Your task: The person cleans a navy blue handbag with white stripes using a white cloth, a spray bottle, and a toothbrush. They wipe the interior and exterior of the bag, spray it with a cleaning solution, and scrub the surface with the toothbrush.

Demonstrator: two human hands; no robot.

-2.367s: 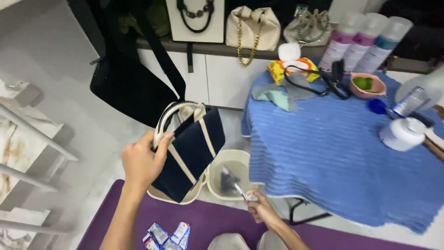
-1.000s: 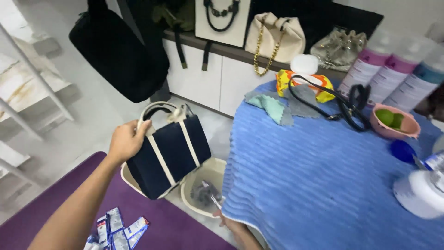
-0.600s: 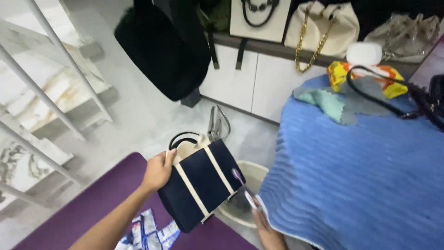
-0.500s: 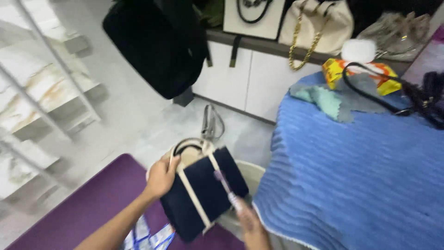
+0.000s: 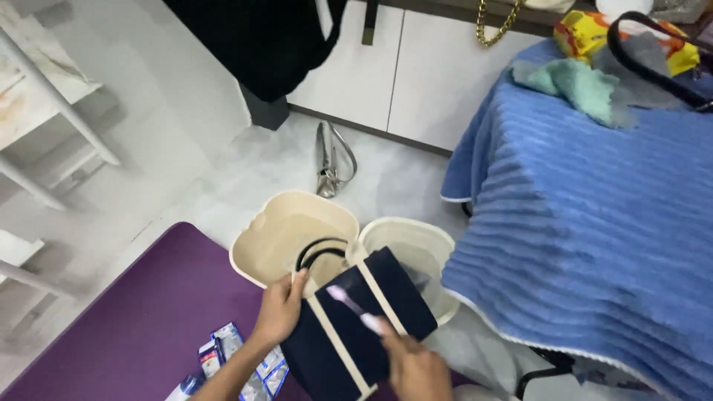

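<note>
A navy tote bag (image 5: 356, 323) with cream stripes and dark handles is held low over two cream basins. My left hand (image 5: 281, 308) grips the bag's left edge near its handles. My right hand (image 5: 412, 365) holds a small pale brush (image 5: 350, 303), whose head lies against the bag's front face. The left cream basin (image 5: 276, 223) sits under the bag's handles. The right cream basin (image 5: 416, 241) is partly hidden behind the bag.
A table under a blue ribbed cloth (image 5: 587, 223) stands at the right, with a green rag (image 5: 575, 80) and a black strap on it. Metal shears (image 5: 327, 156) lie on the floor. A purple mat (image 5: 134, 319) with small packets (image 5: 238, 360) is at lower left. White cabinets are behind.
The bag has come down from in front of me to just above the basins. My right hand has brought the brush onto its front. The view has tilted down.
</note>
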